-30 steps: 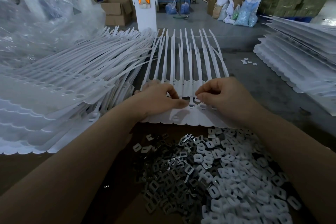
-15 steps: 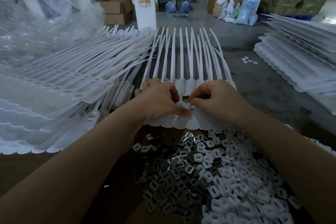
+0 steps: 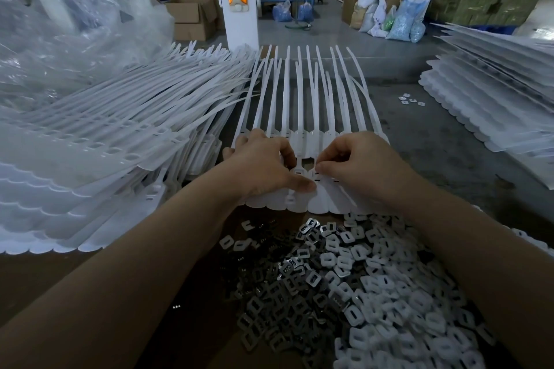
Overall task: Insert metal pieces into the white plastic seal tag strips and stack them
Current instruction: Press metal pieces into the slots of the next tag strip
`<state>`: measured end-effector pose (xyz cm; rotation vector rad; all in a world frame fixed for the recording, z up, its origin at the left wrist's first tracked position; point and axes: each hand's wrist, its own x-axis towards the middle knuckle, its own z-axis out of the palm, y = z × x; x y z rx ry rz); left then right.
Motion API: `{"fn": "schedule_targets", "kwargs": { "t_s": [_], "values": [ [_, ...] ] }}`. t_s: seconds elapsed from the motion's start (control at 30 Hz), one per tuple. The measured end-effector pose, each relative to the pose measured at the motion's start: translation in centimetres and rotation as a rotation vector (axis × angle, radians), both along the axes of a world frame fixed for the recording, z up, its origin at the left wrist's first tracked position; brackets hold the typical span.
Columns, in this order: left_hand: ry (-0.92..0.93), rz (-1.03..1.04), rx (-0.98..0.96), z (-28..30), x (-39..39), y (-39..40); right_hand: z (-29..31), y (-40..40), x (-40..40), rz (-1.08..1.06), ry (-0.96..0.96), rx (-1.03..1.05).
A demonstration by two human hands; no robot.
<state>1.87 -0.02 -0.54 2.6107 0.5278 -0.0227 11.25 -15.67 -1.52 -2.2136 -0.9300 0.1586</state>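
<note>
I'm pressing my left hand point(image 3: 263, 168) on the seal tag strip point(image 3: 302, 141) at 12 o'clock while my right hand point(image 3: 356, 162) is pinching something tiny, probably a metal piece; if it's tilting, it could jam or drop.

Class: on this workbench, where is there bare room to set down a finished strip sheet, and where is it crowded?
Bare brown surface lies near-left, between the left stack and the metal pieces. Grey surface lies before the right stack, a few pieces there. Centre is crowded.
</note>
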Motion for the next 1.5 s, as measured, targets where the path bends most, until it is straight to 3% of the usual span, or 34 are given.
{"fn": "schedule_targets", "kwargs": {
  "t_s": [0.43,0.63,0.93,1.07,1.17,1.27,1.37,1.5],
  "values": [
    [-0.037,-0.014,0.047,-0.1,-0.1,0.1,0.3,0.6,-0.5,-0.058,0.082,-0.015],
    [-0.239,-0.222,0.082,0.0,-0.3,-0.1,0.0,0.4,-0.2,-0.117,0.153,0.137],
    [-0.265,-0.415,0.352,0.3,-0.4,0.2,-0.2,0.2,-0.2,-0.11,0.12,0.15],
    [-0.24,-0.449,0.334,-0.1,-0.3,0.6,0.1,0.0,-0.6,-0.096,0.103,0.161],
    [-0.238,-0.434,0.215,-1.0,-0.1,0.8,1.2,-0.6,-1.1,0.046,0.058,0.185],
    [-0.304,-0.428,0.115,-1.6,0.0,0.7,2.6,-1.4,-2.0,0.36,0.117,0.158],
    [-0.348,-0.459,0.134,-1.8,0.0,0.6,2.9,-1.3,-3.2,0.597,0.151,-0.011],
    [-0.336,-0.469,0.161,-1.6,-0.3,0.4,2.4,-0.2,-4.8,0.759,0.062,-0.159]
  ]
}}
